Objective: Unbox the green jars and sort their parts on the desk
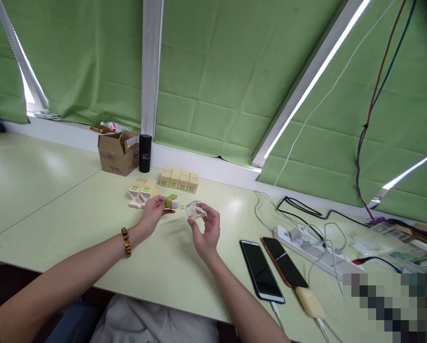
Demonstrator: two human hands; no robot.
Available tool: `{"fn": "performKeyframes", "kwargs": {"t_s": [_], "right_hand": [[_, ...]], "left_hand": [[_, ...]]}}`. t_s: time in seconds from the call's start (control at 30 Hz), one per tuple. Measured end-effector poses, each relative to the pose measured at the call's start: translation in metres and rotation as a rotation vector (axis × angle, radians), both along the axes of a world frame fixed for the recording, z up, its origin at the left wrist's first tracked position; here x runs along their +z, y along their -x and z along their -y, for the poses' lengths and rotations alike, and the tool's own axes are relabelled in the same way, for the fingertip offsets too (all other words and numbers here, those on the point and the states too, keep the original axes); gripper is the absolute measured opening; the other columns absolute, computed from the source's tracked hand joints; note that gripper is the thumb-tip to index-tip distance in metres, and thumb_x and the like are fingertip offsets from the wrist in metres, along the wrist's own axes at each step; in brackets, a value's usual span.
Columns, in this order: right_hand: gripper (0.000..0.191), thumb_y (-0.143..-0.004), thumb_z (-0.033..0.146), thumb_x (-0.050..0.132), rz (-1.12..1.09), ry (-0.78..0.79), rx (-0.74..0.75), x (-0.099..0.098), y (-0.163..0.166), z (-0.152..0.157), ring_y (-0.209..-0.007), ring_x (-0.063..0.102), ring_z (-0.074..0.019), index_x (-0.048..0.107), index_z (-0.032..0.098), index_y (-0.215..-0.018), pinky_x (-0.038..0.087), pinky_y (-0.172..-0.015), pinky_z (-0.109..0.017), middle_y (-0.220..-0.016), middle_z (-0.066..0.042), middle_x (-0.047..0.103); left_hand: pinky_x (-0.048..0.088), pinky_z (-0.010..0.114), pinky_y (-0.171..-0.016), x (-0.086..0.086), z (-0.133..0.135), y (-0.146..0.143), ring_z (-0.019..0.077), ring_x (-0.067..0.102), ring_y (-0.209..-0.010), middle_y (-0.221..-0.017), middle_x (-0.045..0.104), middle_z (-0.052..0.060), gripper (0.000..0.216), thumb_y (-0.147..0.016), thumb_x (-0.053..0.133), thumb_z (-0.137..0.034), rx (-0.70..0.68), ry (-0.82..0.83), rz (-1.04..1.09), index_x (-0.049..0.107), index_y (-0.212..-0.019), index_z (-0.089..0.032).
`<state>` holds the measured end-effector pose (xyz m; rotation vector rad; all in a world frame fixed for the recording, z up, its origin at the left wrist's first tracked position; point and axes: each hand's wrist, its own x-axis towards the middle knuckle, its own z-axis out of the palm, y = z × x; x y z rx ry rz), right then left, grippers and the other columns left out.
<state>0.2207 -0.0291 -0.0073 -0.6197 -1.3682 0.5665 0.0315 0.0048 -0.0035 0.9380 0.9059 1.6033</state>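
Note:
My left hand [154, 213] is closed on a small rounded object with a green band and a whitish end [172, 202]; its exact kind is not clear. A clear, cup-like container [194, 209] is gripped between the thumb and fingers of my right hand [206, 231]. Both hands are raised over the table, the two objects facing each other with a small gap between. Past my left hand, open cardboard packages [137, 190] with green labels lie on the table. Several small closed boxes [179, 179] stand in a row behind them.
At the back are a brown carton [118, 153] and a black tumbler [145, 153]. To the right lie a white-framed phone [262, 271], a second phone [283, 261], a yellowish power bank [310, 302] and a power strip [316, 252] among tangled cables.

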Motion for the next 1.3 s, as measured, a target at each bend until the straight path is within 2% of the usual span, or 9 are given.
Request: {"fn": "performKeyframes", "kwargs": {"t_s": [0.07,0.23,0.4,0.53,0.63,0.73,0.83,1.0,1.3], "right_hand": [[0.025,-0.091,0.042,0.076,-0.089,0.145,0.063,0.005,-0.002,-0.003,-0.120,0.067,-0.0277,0.065,0.024,-0.103,0.058,-0.099,-0.046,-0.119,-0.011,0.070],[0.051,-0.085,0.072,0.072,-0.391,0.567,0.401,0.012,-0.006,-0.014,-0.089,0.076,-0.0256,0.061,0.021,-0.083,0.060,-0.068,-0.034,-0.091,-0.010,0.078],[0.051,-0.085,0.072,0.071,-0.441,0.609,0.432,0.010,-0.010,-0.020,-0.085,0.075,-0.0233,0.061,0.022,-0.087,0.058,-0.064,-0.032,-0.091,-0.008,0.077],[0.039,-0.087,0.058,0.074,-0.340,0.427,0.243,0.015,-0.024,-0.029,-0.091,0.073,-0.0237,0.060,0.022,-0.092,0.059,-0.071,-0.036,-0.101,-0.007,0.072],[0.032,-0.086,0.050,0.075,-0.150,0.236,-0.144,0.024,-0.046,-0.038,-0.098,0.069,-0.0241,0.061,0.021,-0.091,0.058,-0.072,-0.035,-0.110,-0.009,0.068],[0.020,-0.092,0.040,0.066,0.255,0.111,-0.557,0.033,-0.073,-0.045,-0.119,0.062,-0.0280,0.067,0.020,-0.094,0.056,-0.082,-0.037,-0.128,-0.015,0.062],[0.015,-0.096,0.028,0.059,0.687,0.234,-0.757,0.037,-0.097,-0.050,-0.116,0.064,-0.0292,0.071,0.018,-0.098,0.052,-0.090,-0.038,-0.124,-0.015,0.064],[0.018,-0.096,0.022,0.060,1.065,0.619,-0.725,0.026,-0.118,-0.061,-0.090,0.069,-0.0251,0.075,0.013,-0.097,0.047,-0.074,-0.032,-0.112,-0.018,0.068],[0.025,-0.091,0.029,0.071,1.129,0.697,-0.650,0.007,-0.111,-0.068,-0.092,0.069,-0.0230,0.074,0.014,-0.110,0.048,-0.072,-0.029,-0.119,-0.017,0.066]], "left_hand": [[0.064,0.040,-0.080,0.000,0.000,0.000,0.0203,0.071,-0.085,-0.093,0.076,0.008,0.026,-0.075,0.083,-0.033,0.006,0.005,0.004,0.067,-0.084,-0.015],[0.065,0.040,-0.078,0.001,0.000,0.000,0.0207,0.071,-0.085,-0.092,0.076,0.008,0.028,-0.073,0.085,-0.034,0.017,0.005,0.013,0.065,-0.083,-0.015],[0.065,0.041,-0.079,0.001,0.000,0.000,0.0207,0.071,-0.086,-0.092,0.076,0.008,0.026,-0.075,0.083,-0.033,0.017,-0.002,0.008,0.066,-0.083,-0.015],[0.065,0.043,-0.081,0.001,0.000,0.000,0.0216,0.072,-0.088,-0.094,0.076,0.008,0.024,-0.076,0.082,-0.031,0.023,0.003,0.000,0.065,-0.082,-0.016],[0.065,0.043,-0.081,0.002,0.001,0.000,0.0215,0.072,-0.089,-0.093,0.076,0.008,0.024,-0.076,0.082,-0.032,0.019,-0.004,-0.010,0.065,-0.082,-0.016],[0.065,0.042,-0.082,0.002,0.001,0.000,0.0211,0.071,-0.089,-0.095,0.075,0.007,0.025,-0.076,0.082,-0.033,0.023,0.000,-0.016,0.065,-0.082,-0.016],[0.065,0.042,-0.082,0.001,0.001,0.000,0.0207,0.071,-0.089,-0.095,0.075,0.007,0.025,-0.076,0.082,-0.034,0.022,0.002,-0.019,0.066,-0.084,-0.016],[0.066,0.043,-0.081,-0.001,-0.001,0.001,0.0211,0.072,-0.088,-0.094,0.074,0.007,0.027,-0.075,0.083,-0.035,0.028,0.003,-0.022,0.066,-0.084,-0.016],[0.065,0.042,-0.080,-0.002,-0.002,0.002,0.0235,0.072,-0.093,-0.097,0.075,0.008,0.030,-0.077,0.083,-0.039,0.033,-0.016,-0.024,0.064,-0.085,-0.016]]}}
